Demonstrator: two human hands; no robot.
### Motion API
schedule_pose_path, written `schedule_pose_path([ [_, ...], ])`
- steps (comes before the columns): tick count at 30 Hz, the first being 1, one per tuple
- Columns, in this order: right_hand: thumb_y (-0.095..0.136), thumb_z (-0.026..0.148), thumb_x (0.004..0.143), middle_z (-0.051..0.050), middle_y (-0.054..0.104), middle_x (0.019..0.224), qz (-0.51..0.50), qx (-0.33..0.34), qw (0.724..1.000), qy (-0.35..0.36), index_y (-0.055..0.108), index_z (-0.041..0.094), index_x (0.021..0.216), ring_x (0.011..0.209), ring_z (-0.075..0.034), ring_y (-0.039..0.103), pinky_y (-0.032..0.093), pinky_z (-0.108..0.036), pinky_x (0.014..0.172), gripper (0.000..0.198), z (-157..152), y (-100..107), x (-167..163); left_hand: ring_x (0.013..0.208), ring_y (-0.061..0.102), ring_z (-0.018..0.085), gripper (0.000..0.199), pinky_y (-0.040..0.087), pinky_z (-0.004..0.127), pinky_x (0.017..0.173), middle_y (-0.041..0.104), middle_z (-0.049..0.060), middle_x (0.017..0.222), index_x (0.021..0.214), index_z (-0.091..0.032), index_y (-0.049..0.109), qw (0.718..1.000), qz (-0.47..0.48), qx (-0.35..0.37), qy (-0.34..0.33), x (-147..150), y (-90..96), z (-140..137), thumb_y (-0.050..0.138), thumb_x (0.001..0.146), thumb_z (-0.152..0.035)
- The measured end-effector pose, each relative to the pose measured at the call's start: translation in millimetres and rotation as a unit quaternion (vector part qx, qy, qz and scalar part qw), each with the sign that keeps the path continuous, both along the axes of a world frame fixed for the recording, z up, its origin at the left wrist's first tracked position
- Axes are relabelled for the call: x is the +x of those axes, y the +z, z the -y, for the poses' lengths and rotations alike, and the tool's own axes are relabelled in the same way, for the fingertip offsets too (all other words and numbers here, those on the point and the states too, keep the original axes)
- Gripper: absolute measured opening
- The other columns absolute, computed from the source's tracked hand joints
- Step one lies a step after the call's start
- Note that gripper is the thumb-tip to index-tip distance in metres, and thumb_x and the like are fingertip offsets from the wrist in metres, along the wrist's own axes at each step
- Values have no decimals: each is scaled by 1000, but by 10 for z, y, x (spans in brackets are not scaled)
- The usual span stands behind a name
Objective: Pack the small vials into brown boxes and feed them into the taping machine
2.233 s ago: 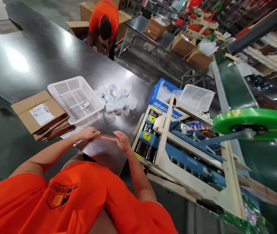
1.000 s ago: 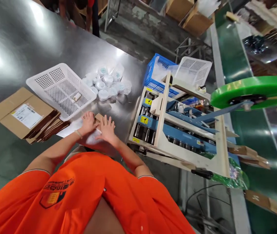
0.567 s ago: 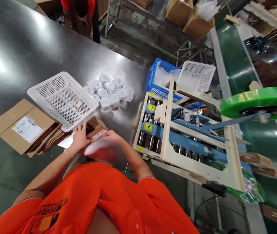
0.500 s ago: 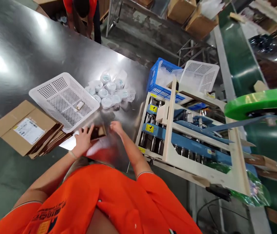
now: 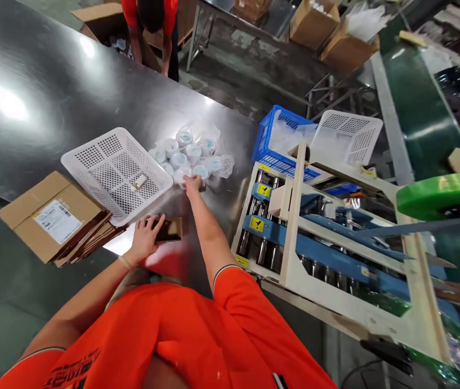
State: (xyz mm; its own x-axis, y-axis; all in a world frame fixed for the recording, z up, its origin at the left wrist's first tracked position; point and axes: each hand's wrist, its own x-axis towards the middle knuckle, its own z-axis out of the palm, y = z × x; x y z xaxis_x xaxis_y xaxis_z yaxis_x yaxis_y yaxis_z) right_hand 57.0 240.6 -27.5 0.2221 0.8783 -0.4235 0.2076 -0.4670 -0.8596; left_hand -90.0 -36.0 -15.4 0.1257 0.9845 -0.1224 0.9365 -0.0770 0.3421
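My left hand (image 5: 145, 239) is at the left end of a small open cardboard box (image 5: 173, 229) near the table's front edge, fingers curled over its side. The box's inside looks dark. My right hand (image 5: 192, 183) reaches to the near edge of a cluster of round pale containers (image 5: 193, 152) in clear bubble wrap. Its fingers are closed at a wrapped container there, and the fingertips are partly hidden. Left of the cluster stands a white perforated basket (image 5: 78, 160) with a small white-and-brown item (image 5: 138, 183) inside.
A stack of flattened cartons (image 5: 51, 216) lies at the left table edge. On the right stands a roller machine (image 5: 270, 221) with a green tape roll (image 5: 444, 192). Behind it are a blue crate (image 5: 266, 132) and another white basket (image 5: 349, 138). A person (image 5: 151, 32) bends across the table.
My right hand has moved forward from above the bare table to the wrapped containers. My left hand stays by the small box. The camera view has shifted slightly.
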Motion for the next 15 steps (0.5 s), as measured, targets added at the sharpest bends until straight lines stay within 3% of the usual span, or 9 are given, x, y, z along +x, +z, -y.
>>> schedule_pose_path([
  [2, 72, 14, 90, -10, 66, 125, 107, 124, 985, 56, 59, 21, 102, 123, -23, 62, 59, -42, 109, 19, 335, 137, 261, 146, 50, 48, 105, 43, 63, 121, 54, 25, 161, 174, -17, 37, 997, 69, 28, -15, -35, -102, -33, 84, 85, -48],
  [3, 73, 13, 90, -12, 66, 132, 178, 198, 959, 103, 62, 21, 101, 133, -27, 59, 55, -46, 115, 17, 567, 208, 406, 146, 51, 48, 110, 43, 63, 122, 53, 26, 161, 174, -14, 35, 993, 110, 43, -19, -37, -158, -57, 85, 84, -51],
  [5, 68, 13, 95, -14, 66, 143, 307, 315, 871, 218, 68, 22, 101, 145, -32, 54, 49, -51, 122, 11, 1125, 342, 673, 146, 53, 47, 118, 43, 63, 124, 53, 27, 161, 174, -10, 26, 980, 187, 68, -16, -7, -272, -110, 85, 82, -55],
  [7, 63, 14, 101, -11, 68, 147, 363, 353, 793, 338, 73, 26, 104, 148, -31, 53, 50, -49, 121, 16, 1704, 442, 844, 146, 54, 45, 125, 44, 63, 125, 53, 28, 160, 175, -9, 16, 966, 246, 83, -5, 54, -376, -160, 85, 82, -57],
  [9, 63, 16, 103, -10, 68, 150, 372, 331, 745, 443, 75, 26, 110, 147, -31, 55, 54, -44, 116, 17, 2146, 495, 883, 144, 56, 43, 127, 44, 63, 124, 54, 28, 158, 175, -8, 10, 955, 280, 95, 1, 116, -457, -195, 82, 84, -59],
  [11, 67, 21, 104, -14, 68, 151, 367, 265, 730, 512, 75, 24, 118, 140, -31, 61, 58, -42, 109, 17, 2337, 510, 812, 142, 57, 42, 123, 43, 63, 124, 54, 28, 157, 175, -9, 10, 949, 295, 108, -22, 156, -506, -214, 78, 87, -60],
  [15, 72, 32, 104, -14, 77, 131, 329, 109, 705, 619, 76, 15, 125, 113, -24, 73, 60, -32, 99, 28, 2032, 529, 569, 144, 54, 41, 95, 39, 65, 127, 56, 25, 156, 168, -12, 34, 954, 259, 126, -88, 168, -481, -224, 72, 93, -56],
])
